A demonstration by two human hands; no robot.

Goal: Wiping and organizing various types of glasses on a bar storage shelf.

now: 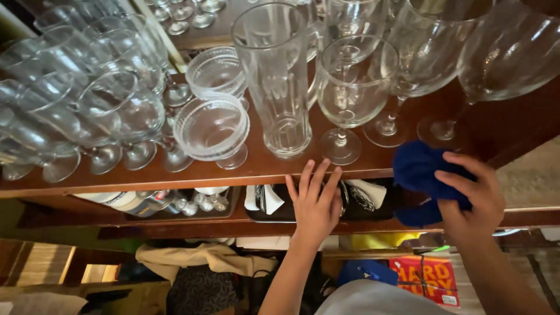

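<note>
My left hand (315, 201) reaches up to the front edge of a dark wooden shelf (192, 174), fingers spread and holding nothing, just below a tall ribbed beer glass (280, 79) and a stemmed wine glass (350, 87). My right hand (472, 198) grips a crumpled blue cloth (421, 169) against the shelf edge at the right. Two shallow dessert glasses (211, 125) stand left of the tall glass.
Many stemmed glasses (87, 111) crowd the shelf's left, and large wine glasses (513, 52) its right. A lower shelf holds a dark tray (280, 214) with folded napkins and small bottles (198, 203). Fabric, a red box (429, 277) and clutter lie beneath.
</note>
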